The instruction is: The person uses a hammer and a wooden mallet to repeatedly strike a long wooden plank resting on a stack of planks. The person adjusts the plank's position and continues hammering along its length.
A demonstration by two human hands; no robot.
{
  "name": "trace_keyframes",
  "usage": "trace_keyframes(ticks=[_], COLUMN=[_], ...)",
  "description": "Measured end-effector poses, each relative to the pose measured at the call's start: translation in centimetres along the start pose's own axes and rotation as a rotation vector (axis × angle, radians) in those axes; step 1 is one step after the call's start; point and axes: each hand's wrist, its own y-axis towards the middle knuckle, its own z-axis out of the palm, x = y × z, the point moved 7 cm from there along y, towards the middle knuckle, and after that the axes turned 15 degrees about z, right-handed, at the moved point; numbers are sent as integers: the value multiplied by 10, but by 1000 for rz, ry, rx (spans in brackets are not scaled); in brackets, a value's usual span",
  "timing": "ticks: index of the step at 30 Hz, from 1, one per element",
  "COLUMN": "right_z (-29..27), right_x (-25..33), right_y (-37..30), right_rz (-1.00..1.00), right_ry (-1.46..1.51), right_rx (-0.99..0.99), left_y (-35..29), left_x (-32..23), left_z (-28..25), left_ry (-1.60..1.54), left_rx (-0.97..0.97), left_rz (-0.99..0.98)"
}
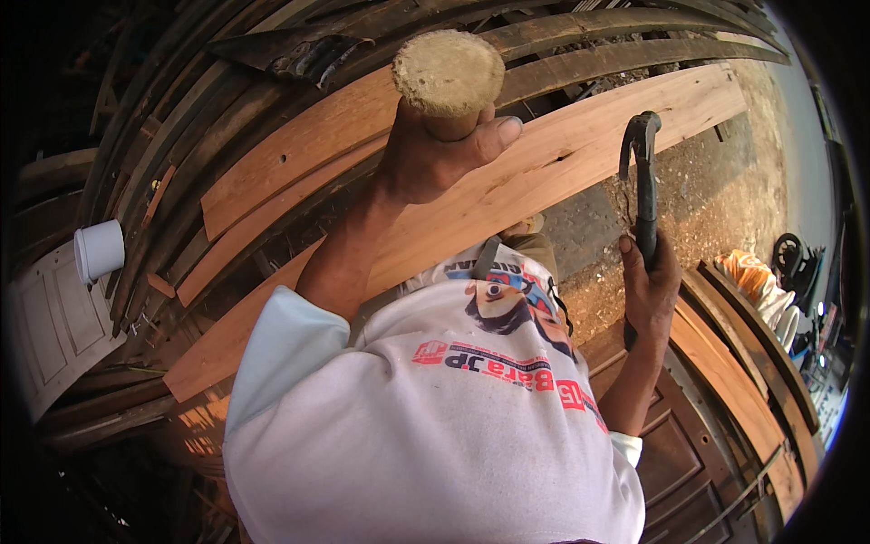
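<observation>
Left hand [430,168]: clenched around the shaft of a wooden tool [449,74]. Its wide, pale, rough-edged round end sits just above the fist and faces the camera; thumb points right. Lower end hidden by hand and forearm, can't tell what's there.

Right hand [654,286]: gripping a hammer [646,195] by its dark handle. Head is up, above the fist, curved claw on the left side; a bit of handle shows below the hand. Hammer and wooden tool well apart, hammer to the right.

Long plank [517,195] runs diagonally below both hands, lower left to upper right. More boards [299,150] behind the left forearm. White bucket [100,252] and pale door [63,317] far left. Dark panelled door [671,449] lower right, beside the right forearm.
</observation>
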Motion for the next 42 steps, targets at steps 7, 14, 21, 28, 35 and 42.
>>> trace_keyframes(ticks=[7, 14, 21, 28, 35, 42], right_z=[2, -2, -29, -5, -71, -3], right_x=[-4, 21, 94, 143, 169, 147], right_y=[-2, -9, -28, -43, -52, -42], right_rz=[53, -34, -345, -487, -661, -481], right_ry=[-7, -5, 560, -340, 657, -519], right_rx=[6, -26, -3, 77, 1, 72], left_y=[3, -2, -6, -13, -14, -16], left_x=[2, 11, 6, 22, 16, 20], left_z=[6, 4, 14, 4, 11, 4], left_ry=[-10, 26, 199, 291, 6, 261], left_rx=[35, 129, 236, 208, 226, 257], left_rz=[-28, -31, 175, 215, -66, 148])
